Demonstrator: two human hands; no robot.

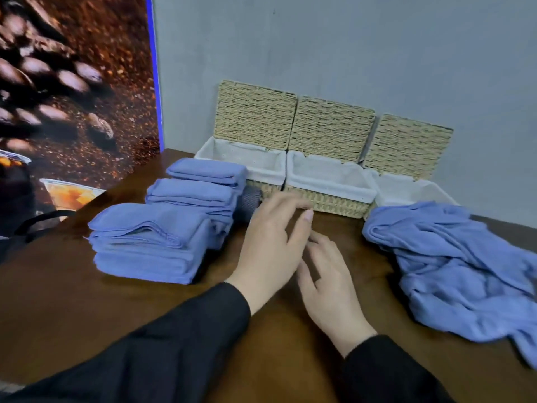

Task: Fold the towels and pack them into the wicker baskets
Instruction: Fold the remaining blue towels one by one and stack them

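Three stacks of folded blue towels stand at the left: a near stack (145,242), a middle stack (191,194) and a far stack (207,171). A heap of unfolded blue towels (453,263) lies at the right. Three wicker baskets with white liners and raised lids line the wall: left (261,162), middle (328,196), right (406,190). All three liners look empty. My left hand (270,245) hovers over the table centre with relaxed fingers, holding nothing. My right hand (328,283) lies just beside it, fingers spread, partly under the left.
A dark grey rolled cloth (251,202) sits between the middle stack and the left basket. The brown wooden table (290,344) meets a grey wall behind the baskets. A coffee-bean poster (72,97) stands at the left.
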